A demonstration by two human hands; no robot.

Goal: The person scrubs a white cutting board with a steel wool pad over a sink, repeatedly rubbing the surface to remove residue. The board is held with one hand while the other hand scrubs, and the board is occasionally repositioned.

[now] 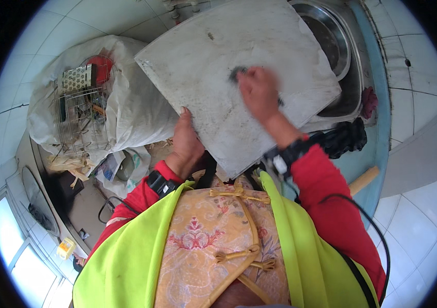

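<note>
A large whitish flat board (210,69) with dirty smudges and worn edges lies tilted before me, one corner close to my body. My left hand (185,142) grips its left edge, thumb on the top face and fingers hidden beneath. Near the middle of the board, my right hand (259,90) is blurred by motion. It pinches a small dark scouring pad (237,74) against the surface; its exact material is too blurred to tell. The far right part of the board overlaps a metal sink (358,82).
A steel basin (343,50) sits in the sink, with a purple cloth (369,102) on the rim. A black plastic bag (343,138) and wooden rod (364,180) lie right. At left, a wire rack (83,123) stands against a large white plastic sack (137,92).
</note>
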